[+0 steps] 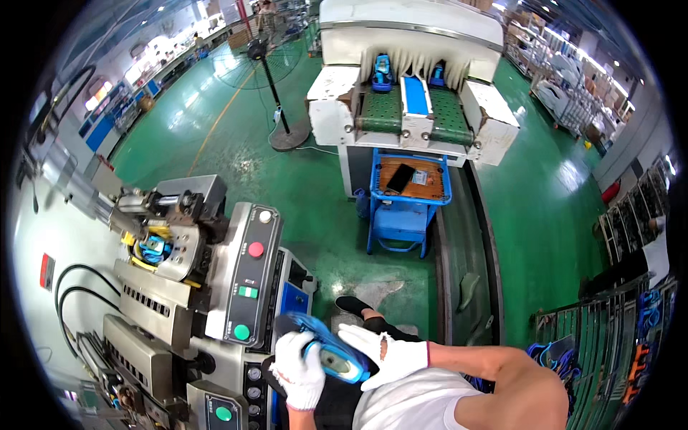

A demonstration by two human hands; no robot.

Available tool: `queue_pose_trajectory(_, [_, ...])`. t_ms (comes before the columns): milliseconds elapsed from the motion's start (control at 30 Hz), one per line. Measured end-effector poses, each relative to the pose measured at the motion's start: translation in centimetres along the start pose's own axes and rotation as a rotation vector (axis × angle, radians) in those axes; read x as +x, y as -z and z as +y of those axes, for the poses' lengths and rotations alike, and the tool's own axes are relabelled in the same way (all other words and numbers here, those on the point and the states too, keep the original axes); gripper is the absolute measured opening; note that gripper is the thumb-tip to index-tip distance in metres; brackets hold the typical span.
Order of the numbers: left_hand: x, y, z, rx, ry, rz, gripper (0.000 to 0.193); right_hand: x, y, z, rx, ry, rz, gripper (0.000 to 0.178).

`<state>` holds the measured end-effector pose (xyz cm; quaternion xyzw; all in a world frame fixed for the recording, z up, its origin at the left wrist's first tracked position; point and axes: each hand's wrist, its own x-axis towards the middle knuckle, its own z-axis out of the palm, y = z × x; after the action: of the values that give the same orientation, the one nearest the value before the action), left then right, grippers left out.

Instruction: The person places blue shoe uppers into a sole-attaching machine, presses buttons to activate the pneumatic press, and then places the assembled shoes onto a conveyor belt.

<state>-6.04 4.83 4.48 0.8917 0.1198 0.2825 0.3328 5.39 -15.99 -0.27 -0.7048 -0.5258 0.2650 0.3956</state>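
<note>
Head view shows a person in white work gloves holding a blue shoe [331, 349] low in the near middle of the scene. Left hand [299, 370] is clenched around the shoe's near left side, while the right hand [384, 355] grasps its right end, so the shoe lies between the two. Just left stands a grey machine [188, 276] with a control panel [247, 276]. Farther off, a blue cart [407, 201] sits before a conveyor [412, 107] on the green floor [322, 201].
</note>
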Motion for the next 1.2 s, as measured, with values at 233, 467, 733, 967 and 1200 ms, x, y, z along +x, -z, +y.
queue_pose_trajectory(233, [14.4,-9.6,13.0,-0.288,-0.528,-0.184,0.055,-0.9,9.7,1.9,0.149,-0.076,1.096,0.090])
queue_pose_trajectory(467, [9.5,-13.8,10.1,-0.304,-0.463,-0.401,0.060,1.9,36.1,23.3,-0.464,-0.374,1.703,0.066])
queue_pose_trajectory(733, [-9.3,-9.0,-1.9,-0.060,0.305,-0.179,0.043,5.1,54.8,39.7,-0.635,-0.783,0.991,0.070])
queue_pose_trajectory(967, [-32.2,6.9,3.3,0.623,1.350,0.423,0.023,4.1,36.4,40.0,-0.338,-0.588,1.066,0.053])
queue_pose_trajectory(1200, [-56.7,2.4,21.4,0.606,2.304,1.098,0.038,6.6,5.8,24.3,0.040,-0.605,0.346,0.055])
